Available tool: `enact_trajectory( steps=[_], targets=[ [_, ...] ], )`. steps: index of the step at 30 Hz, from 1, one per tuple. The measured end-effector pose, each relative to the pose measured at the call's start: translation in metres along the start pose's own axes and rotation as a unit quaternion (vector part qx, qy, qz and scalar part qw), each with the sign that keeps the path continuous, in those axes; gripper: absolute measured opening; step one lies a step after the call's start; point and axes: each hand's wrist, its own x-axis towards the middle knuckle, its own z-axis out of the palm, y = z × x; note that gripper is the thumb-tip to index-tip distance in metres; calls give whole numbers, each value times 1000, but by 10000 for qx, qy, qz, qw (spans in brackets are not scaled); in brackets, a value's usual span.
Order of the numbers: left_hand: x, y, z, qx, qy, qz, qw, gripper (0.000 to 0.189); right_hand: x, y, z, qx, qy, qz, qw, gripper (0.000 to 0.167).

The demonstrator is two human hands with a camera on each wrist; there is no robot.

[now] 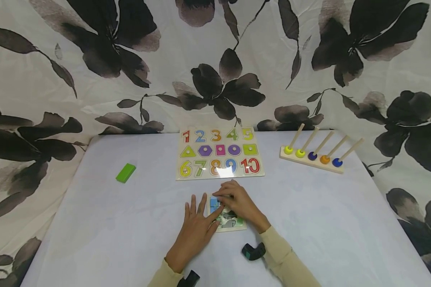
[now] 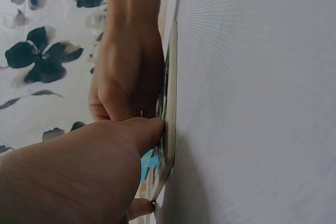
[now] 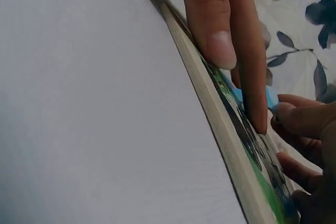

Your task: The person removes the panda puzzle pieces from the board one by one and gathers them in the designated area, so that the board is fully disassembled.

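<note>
A small wooden jigsaw puzzle (image 1: 227, 224) lies on the table, its picture blue at the top with black, white and green below. My left hand (image 1: 196, 231) lies over its left side with spread fingers; the index finger (image 3: 256, 114) presses on the picture and the thumb rests near the board's edge (image 2: 172, 103). From the right, my right hand (image 1: 238, 202) reaches over the upper part. Its thumb and fingers pinch a small blue puzzle piece (image 3: 272, 98) at the board's far side. The hands hide much of the picture.
Behind the puzzle lies a number-and-shape board (image 1: 220, 178). A wooden peg stand (image 1: 312, 161) with coloured beads is at the back right, and a green block (image 1: 126, 173) at the left. A black curved object (image 1: 253, 252) shows beside the right forearm. Floral cloth (image 1: 215, 59) hangs behind.
</note>
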Motion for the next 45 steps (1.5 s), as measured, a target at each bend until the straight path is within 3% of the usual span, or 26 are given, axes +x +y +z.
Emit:
enact_trajectory(
  steps=[7, 14, 19, 23, 30, 38, 45],
  targets=[
    [0, 0, 2, -65, -12, -17, 10000, 41, 1, 1, -12, 407, 63, 267, 9988, 14],
    [1, 0, 2, 63, -98, -94, 9999, 41, -16, 7, -51, 598, 451, 673, 9949, 15],
    [-1, -2, -1, -54, -66, -88, 9999, 41, -37, 20, -82, 428, 722, 975, 9917, 15],
    [-2, -5, -3, -138, -14, -5, 9999, 40, -53, 32, -96, 78, 503, 1204, 9914, 13],
    [-5, -5, -4, -348, -72, 80, 9993, 39, -65, 43, -104, -72, 244, 1605, 9867, 11],
    [-7, -5, -4, -314, -15, 128, 9994, 38, -59, 44, -107, -322, 31, 1362, 9902, 10],
    [-6, -6, -2, -265, 29, 242, 9994, 38, -52, 47, -106, -569, 115, 1329, 9894, 10]
  ],
)
